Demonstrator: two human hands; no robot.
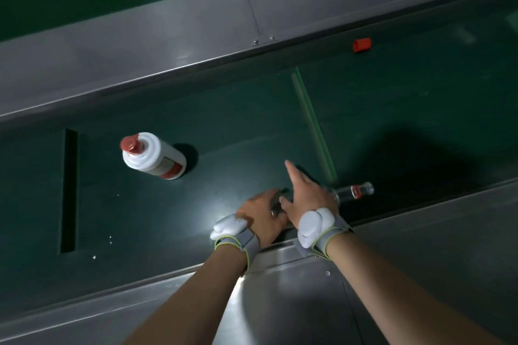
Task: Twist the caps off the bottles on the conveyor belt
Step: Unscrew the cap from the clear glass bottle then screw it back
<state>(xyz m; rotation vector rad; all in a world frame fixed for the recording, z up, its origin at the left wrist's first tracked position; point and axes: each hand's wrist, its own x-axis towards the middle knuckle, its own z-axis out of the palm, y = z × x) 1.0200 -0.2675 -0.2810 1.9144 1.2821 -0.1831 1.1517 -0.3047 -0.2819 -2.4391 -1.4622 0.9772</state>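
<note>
Head view: left hand point(259, 211) cupped over one end of clear bottle point(354, 191), grip hidden, closure impossible to confirm. Right hand point(307, 194) spread flat, fingers extended, resting on same bottle lying on conveyor belt point(238, 126) near front rail. Neck end exposed, seemingly uncapped. White bottle point(152, 155) upright to the left, red cap point(130, 144) on: pending. Loose red cap point(361, 45) at far rail: one removal likely complete.

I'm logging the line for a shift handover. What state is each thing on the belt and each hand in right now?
White bottle: upright, red cap on.
Clear bottle: lying on its side, partly under the hands, no cap on its neck.
Loose red cap: lying by the far rail.
Left hand: resting on the clear bottle.
Right hand: fingers spread, over the clear bottle.
</note>
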